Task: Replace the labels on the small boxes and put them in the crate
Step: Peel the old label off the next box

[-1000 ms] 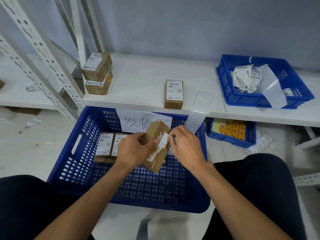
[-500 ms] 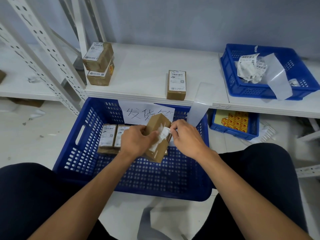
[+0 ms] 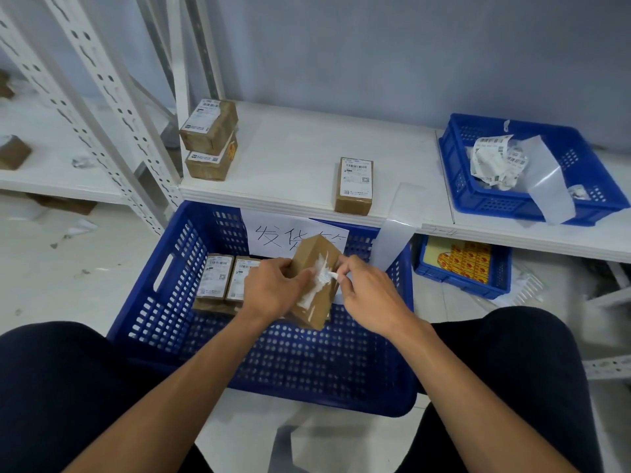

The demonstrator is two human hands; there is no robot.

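While left hand grips small box above crate, right hand pinches label scrap; scrap touching box face.

Holding a small brown cardboard box, tilted, over a large blue perforated plastic crate in the left hand. Pinching a torn white paper label scrap on its face with the right hand. Working just right of two labelled brown cardboard boxes lying in the crate.

White shelf board: two stacked brown cardboard boxes at left, one labelled brown cardboard box near front edge, blue perforated plastic basket at right.
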